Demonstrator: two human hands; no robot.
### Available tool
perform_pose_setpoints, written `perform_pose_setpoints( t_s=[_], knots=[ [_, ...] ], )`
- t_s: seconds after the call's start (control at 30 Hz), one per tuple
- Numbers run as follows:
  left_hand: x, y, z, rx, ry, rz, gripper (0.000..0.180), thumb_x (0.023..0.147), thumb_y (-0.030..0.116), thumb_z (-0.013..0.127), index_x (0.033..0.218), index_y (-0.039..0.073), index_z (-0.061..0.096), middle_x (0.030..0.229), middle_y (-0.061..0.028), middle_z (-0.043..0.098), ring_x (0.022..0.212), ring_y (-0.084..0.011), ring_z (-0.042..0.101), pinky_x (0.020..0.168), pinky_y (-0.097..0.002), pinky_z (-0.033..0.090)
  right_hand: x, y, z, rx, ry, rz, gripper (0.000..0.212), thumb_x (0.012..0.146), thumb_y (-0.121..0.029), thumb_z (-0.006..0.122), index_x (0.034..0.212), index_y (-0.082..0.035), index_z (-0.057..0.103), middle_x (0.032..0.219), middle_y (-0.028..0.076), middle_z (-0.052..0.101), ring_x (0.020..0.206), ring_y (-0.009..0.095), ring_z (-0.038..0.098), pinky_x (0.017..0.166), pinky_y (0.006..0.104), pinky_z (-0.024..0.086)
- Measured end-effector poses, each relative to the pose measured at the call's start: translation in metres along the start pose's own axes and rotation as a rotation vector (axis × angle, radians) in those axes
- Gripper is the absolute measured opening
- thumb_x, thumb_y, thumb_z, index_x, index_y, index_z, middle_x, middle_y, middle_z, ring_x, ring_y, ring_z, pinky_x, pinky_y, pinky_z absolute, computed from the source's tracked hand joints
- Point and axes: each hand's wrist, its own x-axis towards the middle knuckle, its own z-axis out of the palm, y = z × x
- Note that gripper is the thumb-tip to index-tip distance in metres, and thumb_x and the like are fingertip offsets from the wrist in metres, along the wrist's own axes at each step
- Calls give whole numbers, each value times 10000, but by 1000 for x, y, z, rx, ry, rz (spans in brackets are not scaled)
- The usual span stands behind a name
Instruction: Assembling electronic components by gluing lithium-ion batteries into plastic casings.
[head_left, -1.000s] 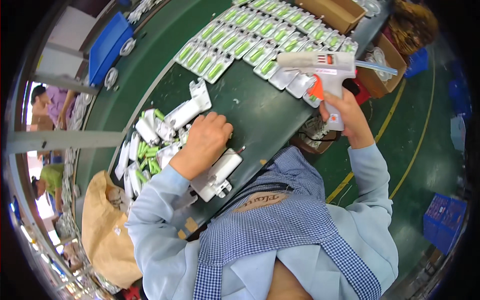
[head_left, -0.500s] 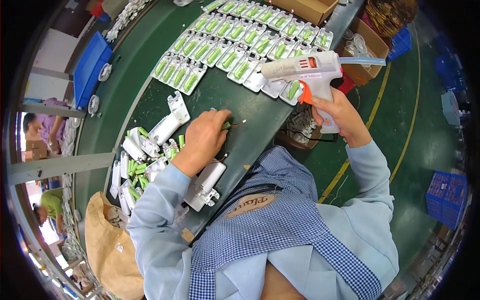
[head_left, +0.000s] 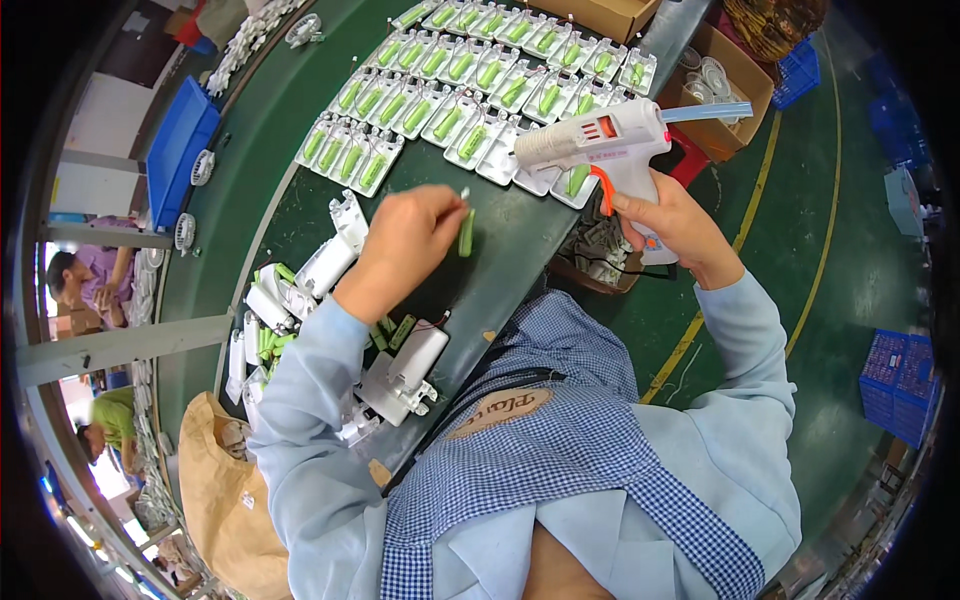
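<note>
Pinched in my left hand (head_left: 408, 238) is the lead of a green battery (head_left: 467, 233), which hangs upright below the fingertips over the bench. My right hand (head_left: 678, 222) is wrapped round the handle of a white hot glue gun (head_left: 597, 138) with an orange trigger; a clear glue stick (head_left: 708, 112) pokes out of its back. The gun's nozzle end lies over white plastic housings (head_left: 498, 157), some bare inside. Beyond it stand rows of similar housings (head_left: 447, 122), each with a green battery in it. More white housings (head_left: 328, 264) and loose batteries (head_left: 264, 342) lie heaped by my left forearm.
Near the bench's front edge lies a white housing (head_left: 408, 378). A brown sack (head_left: 215, 490) is at the lower left, a blue tray (head_left: 180, 140) beyond. Cardboard boxes (head_left: 722, 75) stand at the back right; another box of parts (head_left: 598, 262) sits beside the bench. Other people work far left.
My left hand has lifted and turned, and the battery now hangs from its fingers. The glue gun has shifted slightly left, still in my right hand.
</note>
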Motion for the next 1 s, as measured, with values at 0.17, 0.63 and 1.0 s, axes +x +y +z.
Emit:
perform_pose_setpoints(
  t_s=[0.17, 0.63, 1.0],
  knots=[
    [57, -6, 16, 178, 313, 280, 79, 766, 109, 707, 782, 34, 689, 1011, -111, 658, 954, -307, 612, 793, -403, 483, -1, 4, 0, 35, -10, -2, 372, 892, -316, 664, 1070, -2, 570, 693, 24, 554, 531, 93, 531, 512, 245, 421],
    [102, -31, 67, 404, 222, 223, 79, 726, 162, 774, 782, 118, 740, 1303, -74, 560, 1338, -306, 398, 1068, -638, 289, -11, 4, 4, 104, 43, 13, 393, 890, -296, 677, 1116, -4, 543, 686, 35, 570, 544, 100, 558, 517, 242, 441],
    [88, -28, 43, 320, 286, 160, 190, 769, 167, 744, 959, 154, 736, 1271, -53, 566, 1310, -288, 424, 1039, -650, 307, -6, 4, 10, 106, 74, -15, 387, 898, -300, 657, 1112, -1, 537, 666, 38, 566, 534, 101, 540, 515, 246, 428]
  ],
)
